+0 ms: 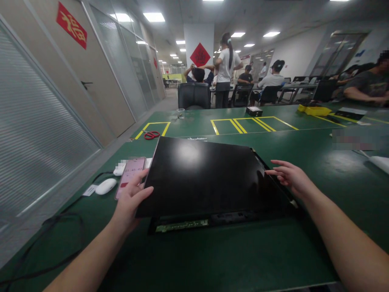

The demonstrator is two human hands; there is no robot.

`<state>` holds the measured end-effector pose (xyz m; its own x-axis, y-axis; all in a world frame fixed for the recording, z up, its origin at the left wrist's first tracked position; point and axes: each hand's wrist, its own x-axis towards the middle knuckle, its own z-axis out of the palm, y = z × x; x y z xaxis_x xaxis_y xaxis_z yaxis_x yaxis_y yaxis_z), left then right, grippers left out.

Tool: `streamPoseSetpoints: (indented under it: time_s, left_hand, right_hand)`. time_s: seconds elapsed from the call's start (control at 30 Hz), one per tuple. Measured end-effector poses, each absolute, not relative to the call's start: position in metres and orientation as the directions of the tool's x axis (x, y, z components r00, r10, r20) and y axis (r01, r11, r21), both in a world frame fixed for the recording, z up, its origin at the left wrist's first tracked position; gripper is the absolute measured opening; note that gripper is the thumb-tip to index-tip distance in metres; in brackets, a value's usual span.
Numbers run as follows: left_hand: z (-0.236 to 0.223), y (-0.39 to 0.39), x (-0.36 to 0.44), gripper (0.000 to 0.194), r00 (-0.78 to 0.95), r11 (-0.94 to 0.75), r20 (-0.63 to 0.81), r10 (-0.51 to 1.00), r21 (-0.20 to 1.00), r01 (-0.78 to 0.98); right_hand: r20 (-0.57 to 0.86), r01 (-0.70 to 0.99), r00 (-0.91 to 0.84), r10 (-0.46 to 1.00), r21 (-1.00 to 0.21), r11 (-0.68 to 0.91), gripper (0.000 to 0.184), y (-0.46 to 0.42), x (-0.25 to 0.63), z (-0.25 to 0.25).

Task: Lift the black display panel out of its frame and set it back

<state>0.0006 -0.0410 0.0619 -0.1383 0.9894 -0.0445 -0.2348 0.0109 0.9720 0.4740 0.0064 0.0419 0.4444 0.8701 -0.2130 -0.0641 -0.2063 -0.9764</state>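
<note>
As left fingers point(145, 194) hold one black panel point(197, 180), right fingers point(282, 164) spread loosely near it.

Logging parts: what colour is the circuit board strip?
The circuit board strip is green; head view.

Ceiling lights point(154, 17) shine above a white pillar point(199, 34), black chair point(193, 96) and beige door point(103, 89)

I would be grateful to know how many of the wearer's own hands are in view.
2: the left hand holds the black panel at its left edge, some fingers hidden; the right hand is by the panel's right edge, contact unclear.
</note>
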Motion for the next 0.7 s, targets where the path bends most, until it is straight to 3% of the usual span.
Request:
streamPoseSetpoints:
  time_s: [0.37, 0.7]
  left_hand:
    - [0.044, -0.036, 0.004, 0.087, -0.003, 0.130, -0.135, 0.991, 0.964, -0.231]
    - [0.029, -0.031, 0.003, 0.081, 0.000, 0.160, -0.165, 0.986, 0.958, -0.239]
  right_hand:
    - [-0.127, 0.123, 0.517, 0.846, -0.968, -0.220, 0.021, 0.010, 0.491, 0.033]
    - [-0.063, 0.292, 0.493, 0.868, -0.928, -0.234, 0.021, 0.010, 0.493, 0.028]
